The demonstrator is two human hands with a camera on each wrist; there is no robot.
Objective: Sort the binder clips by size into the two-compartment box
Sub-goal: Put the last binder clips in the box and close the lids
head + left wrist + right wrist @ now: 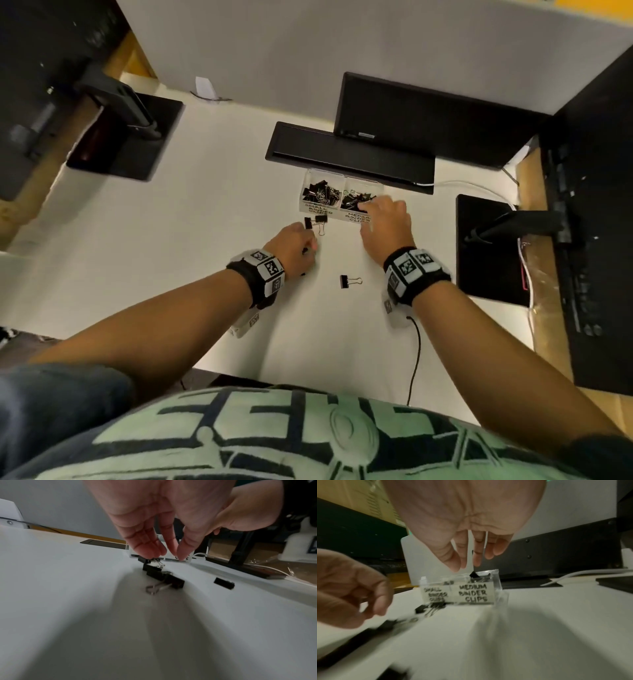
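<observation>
Clear acrylic two-compartment box (337, 209) sits at the far centre of the white table (222, 205), labels facing the person: "SMALL BINDER CLIPS" on the left half, "MEDIUM BINDER CLIPS" on the right. Both halves already hold a heap of black clips; exact counts unreadable.

Right hand (385, 219) hovers over the medium compartment (481, 580), fingers pointing down and loosely spread. A black clip (474, 574) sits right at the box rim under the fingertips; can't tell whether it's pinched or already let go.

Left hand (296, 245) is low over the table, just near-left of the box. Wrist view shows fingers and thumb pointing down, tips a little apart, closing toward a small cluster of clips (154, 568). No firm pinch visible, and head view hints at something dark under the palm, so contact is uncertain.

Key relation: two loose clips (315, 222) lie just beyond the left fingertips, between that hand and the small compartment, wire handles pointing back toward the person. Left hand is clearly nearer them. One more lone clip (350, 281) lies nearer the person, between the two wrists, long axis left-right, handles to the right; either hand could reach it.

Judgement: sort is nearly done, a few strays left.
</observation>
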